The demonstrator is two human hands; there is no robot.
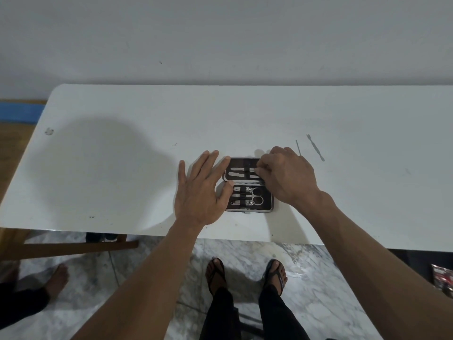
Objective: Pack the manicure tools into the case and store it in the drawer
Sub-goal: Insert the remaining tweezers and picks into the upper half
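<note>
A small dark manicure case (267,206) lies open flat on the white table (122,168), near its front edge. Its near half holds scissors (256,196) and clippers under black straps. The far half holds flat metal tools (237,173). My left hand (201,192) rests flat with spread fingers on the case's left edge. My right hand (286,175) covers the case's right side, its fingertips pinching a thin metal tool at the far half. Two loose tools lie to the right: a thin pick (298,147) and a cuticle pusher (315,147).
The table stands against a white wall. A wooden frame (73,246) shows under the table's left side. My feet in sandals (245,273) stand on marble floor. Another person's bare foot (57,278) is at lower left. No drawer is in view.
</note>
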